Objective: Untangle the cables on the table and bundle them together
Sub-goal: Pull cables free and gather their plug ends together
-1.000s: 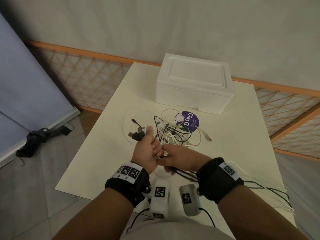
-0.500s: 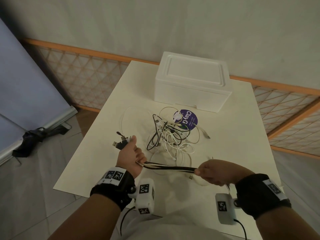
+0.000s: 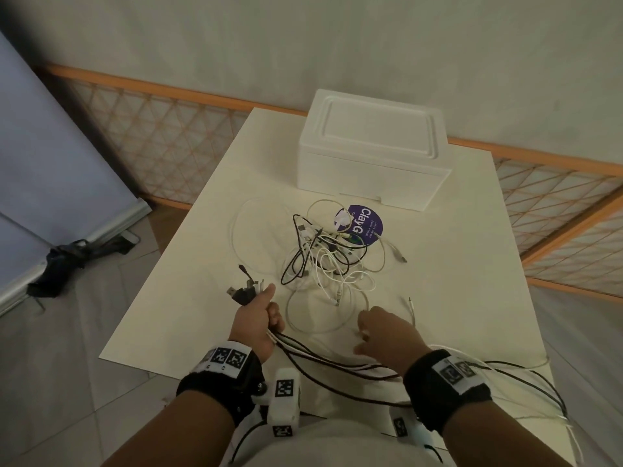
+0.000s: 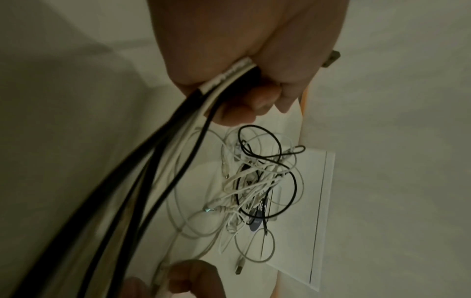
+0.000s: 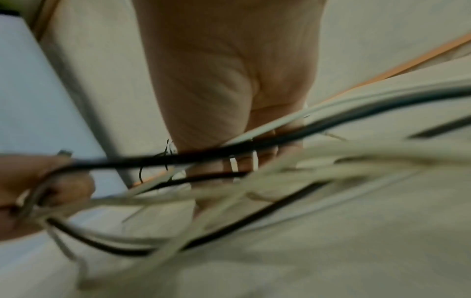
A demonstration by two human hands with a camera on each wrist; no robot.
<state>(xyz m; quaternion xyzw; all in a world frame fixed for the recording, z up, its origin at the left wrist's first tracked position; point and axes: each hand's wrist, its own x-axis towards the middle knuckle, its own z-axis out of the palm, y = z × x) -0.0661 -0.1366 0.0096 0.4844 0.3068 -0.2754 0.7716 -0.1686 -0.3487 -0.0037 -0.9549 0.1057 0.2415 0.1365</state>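
A tangle of white and black cables (image 3: 323, 257) (image 4: 254, 181) lies in the middle of the cream table (image 3: 455, 264). My left hand (image 3: 259, 318) (image 4: 242, 80) grips a bundle of black and white cables (image 3: 337, 362) (image 4: 158, 161), with their plug ends (image 3: 244, 291) sticking out past the thumb. The bundle trails right under my right wrist and off the table edge. My right hand (image 3: 381, 338) (image 5: 229, 90) hovers with loosely curled fingers beside a white cable loop (image 3: 320, 328) and holds nothing that I can see.
A white foam box (image 3: 374, 156) stands at the back of the table. A purple round label (image 3: 364, 224) lies under the tangle's far side. A loose cable end (image 3: 409, 301) lies right of my right hand. A dark cloth (image 3: 67, 257) lies on the floor at left.
My right hand slid right along the bundle, pulling it taut, then let it go and came back toward the white loop. The left hand kept its grip and moved slightly left.
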